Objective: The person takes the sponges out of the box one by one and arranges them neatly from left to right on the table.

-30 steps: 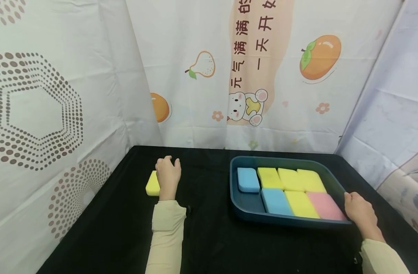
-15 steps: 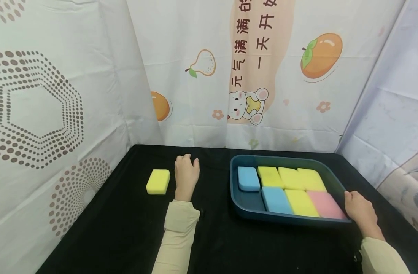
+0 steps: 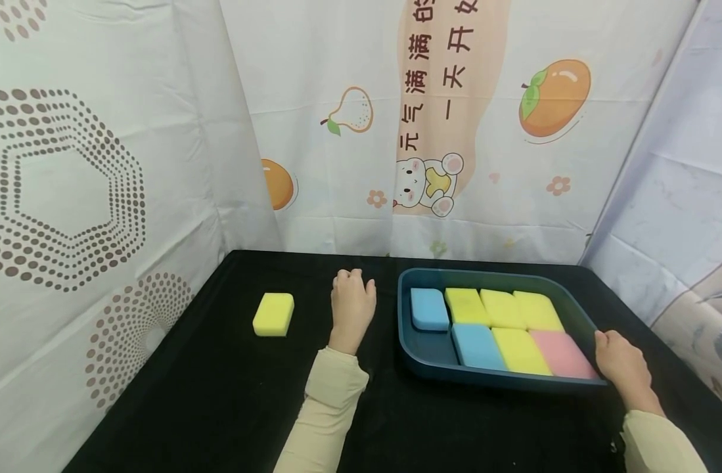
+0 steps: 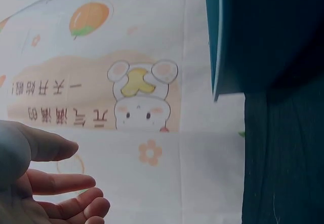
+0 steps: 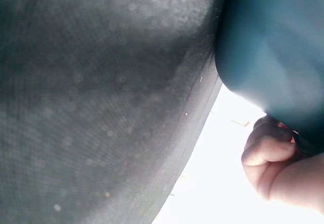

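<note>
My left hand is above the black cloth, between a lone yellow sponge-like block and a dark blue tray. In the left wrist view, nothing lies between its loosely bent fingers. My right hand grips the tray's right end near the front corner; curled fingers show at its edge in the right wrist view. Inside the tray, blue blocks, several yellow blocks and a pink block sit in two rows. The front row starts further right than the back row.
Black cloth covers the table. White printed curtains hang behind it and along both sides. Inside the tray, bare floor shows at the front left.
My left hand has moved right, away from the lone yellow block and towards the tray, uncovering that block. The block, the tray and my right hand have stayed in place.
</note>
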Available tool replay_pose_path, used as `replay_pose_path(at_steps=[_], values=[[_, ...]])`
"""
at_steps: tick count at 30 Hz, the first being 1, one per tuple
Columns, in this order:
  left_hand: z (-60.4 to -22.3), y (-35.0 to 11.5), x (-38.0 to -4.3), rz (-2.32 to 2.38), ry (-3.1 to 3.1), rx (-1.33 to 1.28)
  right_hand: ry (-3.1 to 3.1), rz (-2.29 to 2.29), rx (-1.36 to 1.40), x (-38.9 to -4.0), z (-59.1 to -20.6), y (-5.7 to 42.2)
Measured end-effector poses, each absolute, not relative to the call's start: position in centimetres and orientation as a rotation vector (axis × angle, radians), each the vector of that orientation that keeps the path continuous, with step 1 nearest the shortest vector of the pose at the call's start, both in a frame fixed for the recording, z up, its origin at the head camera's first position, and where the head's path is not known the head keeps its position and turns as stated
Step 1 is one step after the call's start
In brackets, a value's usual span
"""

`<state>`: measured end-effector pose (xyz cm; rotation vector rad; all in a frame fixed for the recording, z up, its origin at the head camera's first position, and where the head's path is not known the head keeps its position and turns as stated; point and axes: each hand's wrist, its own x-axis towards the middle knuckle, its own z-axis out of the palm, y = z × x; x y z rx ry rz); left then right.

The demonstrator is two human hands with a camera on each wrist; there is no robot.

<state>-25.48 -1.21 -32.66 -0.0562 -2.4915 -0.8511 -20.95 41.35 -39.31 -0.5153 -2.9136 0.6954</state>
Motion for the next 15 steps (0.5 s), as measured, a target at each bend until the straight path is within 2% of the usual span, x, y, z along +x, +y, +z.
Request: replay_pose_path(at_steps=[15], values=[[-32.4, 3.2, -24.4, -0.721, -2.551, -0.279, -2.914, 0.678, -0.5, -20.9, -39.2, 41.4]])
